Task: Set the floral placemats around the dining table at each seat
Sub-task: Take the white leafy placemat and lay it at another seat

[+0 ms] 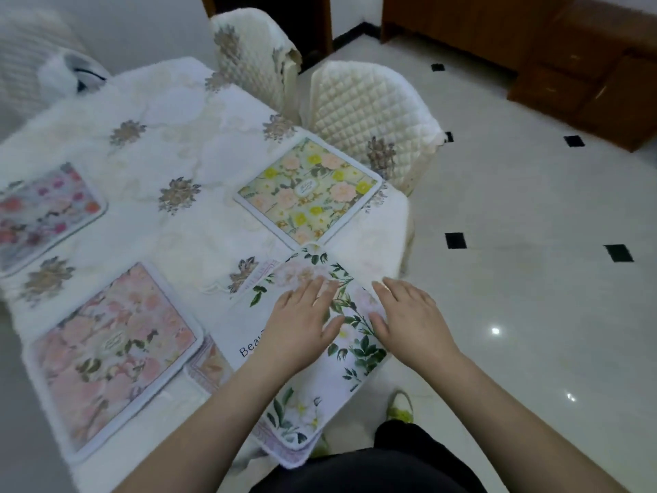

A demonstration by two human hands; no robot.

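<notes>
1. Far left of the hands, a red-and-pink mat (42,215) lies flat on the table (142,101), partly cut off by the frame edge.
2. Nearer, just left of the left hand, a pink mat (113,350) lies flat: rectangular, rounded corners, pale stitched border.
3. Beside it, under the white mat's edge, a corner of a further lilac-edged mat (209,364) peeks out; how many are stacked there I cannot tell.
4. The left hand (302,322) presses flat on the white mat (341,336), fingers straight and slightly spread.
5. This mat, white with green leaves and pale blooms, lies askew at the table corner, its near end overhanging toward the person. It looks light, thin and floppy, likely to slide on the quilted cloth; take it by two opposite edges.
6. The right hand (409,314) rests flat on its right edge, fingers extended, gripping nothing.
7. Beyond both hands, a yellow mat (309,190) sits before a quilted chair (369,104).
</notes>
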